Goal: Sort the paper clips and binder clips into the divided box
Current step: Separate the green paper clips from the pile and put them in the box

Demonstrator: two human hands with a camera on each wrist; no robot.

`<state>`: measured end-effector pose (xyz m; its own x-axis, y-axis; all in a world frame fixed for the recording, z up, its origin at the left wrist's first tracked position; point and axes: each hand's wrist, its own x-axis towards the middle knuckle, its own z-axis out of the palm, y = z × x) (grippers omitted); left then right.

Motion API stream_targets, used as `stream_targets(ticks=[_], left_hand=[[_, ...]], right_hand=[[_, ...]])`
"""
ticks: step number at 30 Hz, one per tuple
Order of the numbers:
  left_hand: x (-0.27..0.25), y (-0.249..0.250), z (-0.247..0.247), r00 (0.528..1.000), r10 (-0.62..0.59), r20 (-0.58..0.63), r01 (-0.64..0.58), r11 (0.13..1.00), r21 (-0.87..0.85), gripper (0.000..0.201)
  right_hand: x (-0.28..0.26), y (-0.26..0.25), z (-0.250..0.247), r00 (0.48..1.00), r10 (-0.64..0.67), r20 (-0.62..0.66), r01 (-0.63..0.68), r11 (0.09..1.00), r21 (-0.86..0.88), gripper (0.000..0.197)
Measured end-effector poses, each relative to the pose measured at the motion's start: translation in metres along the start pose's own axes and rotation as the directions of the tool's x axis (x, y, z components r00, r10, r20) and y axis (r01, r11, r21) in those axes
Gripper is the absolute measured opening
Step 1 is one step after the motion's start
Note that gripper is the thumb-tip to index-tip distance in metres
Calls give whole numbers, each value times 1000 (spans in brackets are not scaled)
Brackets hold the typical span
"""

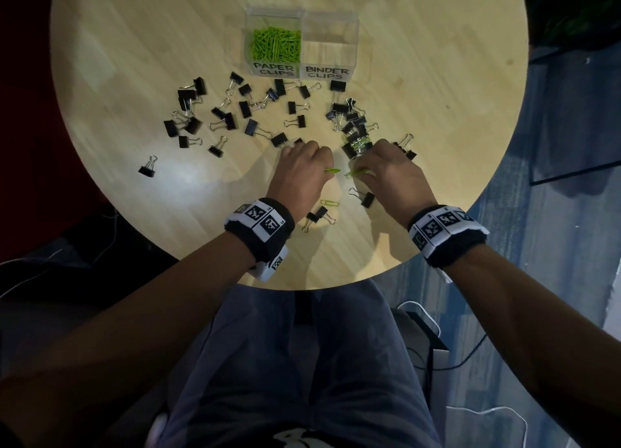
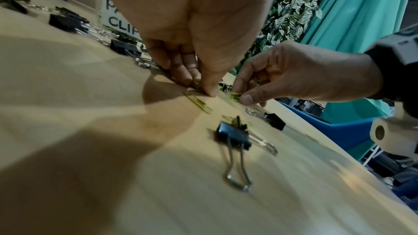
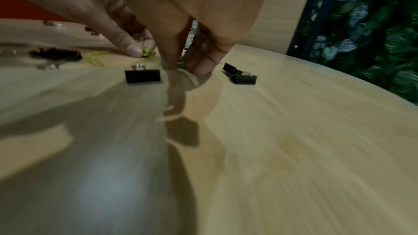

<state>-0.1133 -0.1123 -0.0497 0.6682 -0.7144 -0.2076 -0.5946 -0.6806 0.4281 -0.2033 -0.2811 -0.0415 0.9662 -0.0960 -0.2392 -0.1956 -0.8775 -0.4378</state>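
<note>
A clear divided box stands at the back of the table. Its PAPER CLIPS side holds a heap of green paper clips; its BINDER CLIPS side looks empty. My left hand pinches a green paper clip low over the table, and another green clip lies flat by its thumb. Close to its right, my right hand pinches a green paper clip between thumb and fingers. Black binder clips lie scattered between my hands and the box.
One loose green paper clip lies between my wrists, beside a binder clip. Another binder clip sits under my right hand, and a tangled cluster just beyond it. The round table's edge is near my lap.
</note>
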Motion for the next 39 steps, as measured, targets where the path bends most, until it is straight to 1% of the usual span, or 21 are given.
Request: stream_targets(ticks=[3,5,7,9,10,13,14,16,17,19,20,22,24,26,28,30,32,33,35,36,39], left_hand=[[-4,-6,-1,1000,-16,-21,16,999,-43,9],[-6,-10,-2,998,-52,-37,49,996,-79,10],[-6,-15,-5,993,-102,-67,90,982,-164,10],[-3,-19,-17,981,-151,-124,111,953,-283,9],[0,-22,-25,971,-184,-152,124,933,-338,8],[24,-34,-55,925,-305,-226,191,889,-416,11],[35,-39,-64,908,-326,-264,193,883,-427,11],[59,-51,-82,875,-343,-342,182,887,-425,12],[71,-57,-89,866,-350,-356,194,893,-405,10],[90,-71,-102,869,-380,-318,265,898,-350,9],[97,-76,-106,877,-385,-287,291,901,-322,10],[103,-81,-110,895,-378,-238,306,907,-288,17],[99,-77,-111,898,-368,-239,305,915,-264,29],[86,-66,-107,887,-349,-302,259,918,-301,32],[71,-51,-95,885,-318,-340,193,915,-354,23],[59,-32,-74,922,-266,-281,162,925,-345,12],[52,-13,-51,968,-176,-177,114,943,-314,9],[50,-5,-41,982,-137,-132,92,949,-301,11],[52,7,-27,993,-74,-91,46,960,-277,21],[53,11,-23,996,-45,-83,23,968,-250,26],[60,17,-16,999,9,-41,-14,992,-124,37]], right_hand=[[7,-3,1,997,-75,2,75,992,-99,17],[12,-5,-2,996,-90,-5,89,989,-114,19],[16,-7,-6,997,-82,5,82,992,-97,20],[22,-11,-13,998,-46,35,46,999,-12,18],[26,-16,-19,1000,-18,23,16,998,54,16],[53,-42,-38,985,94,-142,-48,953,299,11],[69,-53,-43,974,125,-190,-49,931,362,12],[103,-73,-50,948,166,-270,-34,900,434,12],[121,-81,-52,934,194,-301,-35,886,463,11],[152,-93,-54,911,265,-318,-65,851,521,12],[164,-97,-55,910,279,-308,-80,844,530,13],[177,-100,-56,937,238,-255,-96,880,466,14],[174,-93,-60,964,197,-180,-107,904,413,17],[156,-74,-67,956,228,-184,-112,864,490,23],[127,-48,-72,922,297,-249,-121,831,543,24],[94,-25,-69,907,334,-257,-192,871,453,21],[62,-11,-60,920,332,-208,-252,908,335,23],[49,-8,-52,929,325,-174,-263,915,306,28],[31,-5,-35,945,304,-119,-264,925,273,42],[27,-4,-26,951,292,-99,-261,933,247,44],[24,0,-8,957,275,-92,-254,948,193,36]])
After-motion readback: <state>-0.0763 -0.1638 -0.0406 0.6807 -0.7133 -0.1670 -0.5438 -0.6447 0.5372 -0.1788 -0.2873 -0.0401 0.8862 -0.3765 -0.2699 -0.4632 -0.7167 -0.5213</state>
